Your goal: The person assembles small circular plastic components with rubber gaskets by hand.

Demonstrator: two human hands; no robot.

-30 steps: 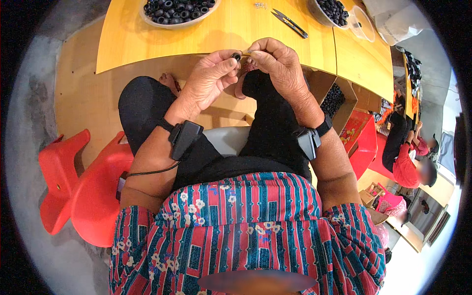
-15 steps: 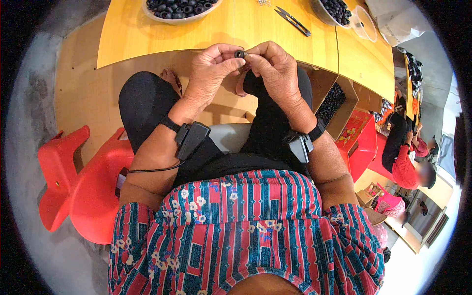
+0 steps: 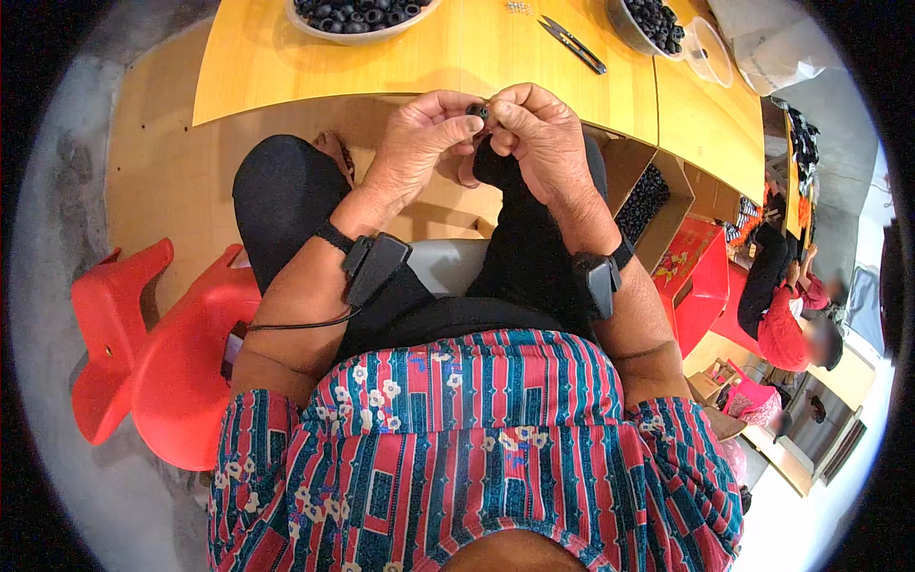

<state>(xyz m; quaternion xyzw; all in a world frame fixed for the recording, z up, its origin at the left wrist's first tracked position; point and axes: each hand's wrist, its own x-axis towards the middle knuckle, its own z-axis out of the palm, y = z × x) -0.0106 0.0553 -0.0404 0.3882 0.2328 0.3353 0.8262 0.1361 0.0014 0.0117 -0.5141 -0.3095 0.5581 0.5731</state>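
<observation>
While both hands meet above the lap, left hand [image 3: 416,143] and right hand [image 3: 541,138] pinch one small black ring-shaped part [image 3: 478,112] between fingertips, grip closed tight on it, just short of the tabletop edge. Black wrist devices strapped on both forearms. Smooth yellow wooden tabletop [image 3: 477,57] beyond carries a pale bowl [image 3: 362,19] of glossy black rings, metal scissors [image 3: 572,43], second bowl [image 3: 653,24].
</observation>
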